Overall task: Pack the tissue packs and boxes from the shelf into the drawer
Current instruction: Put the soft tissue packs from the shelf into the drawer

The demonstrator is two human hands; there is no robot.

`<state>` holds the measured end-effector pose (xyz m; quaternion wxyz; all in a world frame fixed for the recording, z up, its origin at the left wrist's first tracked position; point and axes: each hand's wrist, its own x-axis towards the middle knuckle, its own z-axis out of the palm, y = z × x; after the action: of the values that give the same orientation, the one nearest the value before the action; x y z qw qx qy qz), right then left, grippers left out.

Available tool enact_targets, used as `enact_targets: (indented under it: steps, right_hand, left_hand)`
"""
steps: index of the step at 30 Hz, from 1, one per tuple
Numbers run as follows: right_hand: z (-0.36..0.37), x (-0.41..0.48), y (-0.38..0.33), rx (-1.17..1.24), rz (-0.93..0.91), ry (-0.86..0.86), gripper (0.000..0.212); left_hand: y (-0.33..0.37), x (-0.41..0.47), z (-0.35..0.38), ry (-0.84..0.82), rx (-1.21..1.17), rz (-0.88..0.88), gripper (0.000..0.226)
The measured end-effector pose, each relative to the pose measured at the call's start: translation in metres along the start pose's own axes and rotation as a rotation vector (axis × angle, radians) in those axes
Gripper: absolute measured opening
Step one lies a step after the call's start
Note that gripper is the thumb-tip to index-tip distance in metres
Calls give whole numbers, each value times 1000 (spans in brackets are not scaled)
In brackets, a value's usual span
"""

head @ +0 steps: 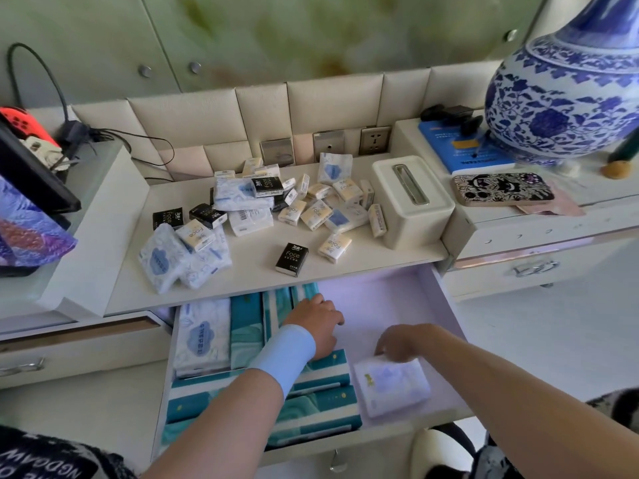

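The open left hand (316, 326) is pressing the teal boxes (318, 409) at the drawer's (380, 299) left side, likely steadying them, while the right hand (401, 344) is pinching a white pack (392, 387) beside them near the front edge.

You are in a home, most likely a bedroom or sitting room. The wall behind the shelf (363, 261) is lined with cream padded panels (193, 122) set with wall sockets (374, 140), and cupboard doors (103, 39) with round knobs rise above them. Household things lie around you: a large blue-and-white porcelain vase (567, 108), a phone (501, 189) in a patterned case, a game console (17, 121) with a red controller beside black cables, a white tissue holder (415, 202), and low white furniture whose open drawer (397, 305) is stocked with tissue boxes (245, 333).
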<state>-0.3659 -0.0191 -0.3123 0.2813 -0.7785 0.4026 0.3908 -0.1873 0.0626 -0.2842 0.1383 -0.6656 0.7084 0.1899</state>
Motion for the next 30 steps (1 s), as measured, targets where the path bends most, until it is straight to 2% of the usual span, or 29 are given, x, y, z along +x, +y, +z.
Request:
enact_targets:
  steps: [4, 8, 10, 14, 17, 19, 21, 22, 24, 27, 30]
  right_hand:
    - [3, -12, -9, 146, 24, 76, 51]
    - [12, -16, 6, 126, 58, -29, 51]
    - [14, -21, 8, 189, 60, -33, 55]
    - [18, -29, 3, 217, 86, 22, 59]
    - [30, -25, -2, 271, 256, -42, 76]
    - [31, -27, -7, 399, 342, -109, 63]
    - [26, -24, -5, 412, 297, 5, 34]
    - [23, -23, -2, 423, 276, 95, 28]
    - [17, -19, 6, 544, 254, 176, 39]
    - [19, -17, 10, 739, 276, 64, 54]
    - [21, -12, 14, 695, 160, 64, 56]
  left_hand:
    - [26, 1, 8, -111, -31, 28, 47]
    - [45, -1, 17, -273, 11, 60, 46]
    - [53, -2, 20, -333, 90, 78, 42]
    - [62, -6, 19, -361, 143, 63, 41]
    - [58, -6, 22, -349, 44, 41, 44]
    - [56, -3, 25, -358, 14, 47, 45]
    - [55, -1, 27, -385, 8, 54, 47]
    - [54, -1, 27, -394, 8, 57, 47]
    - [54, 0, 27, -398, 4, 55, 48]
    - [53, 0, 28, -389, -47, 33, 45]
    - [52, -1, 25, -365, -106, 15, 42]
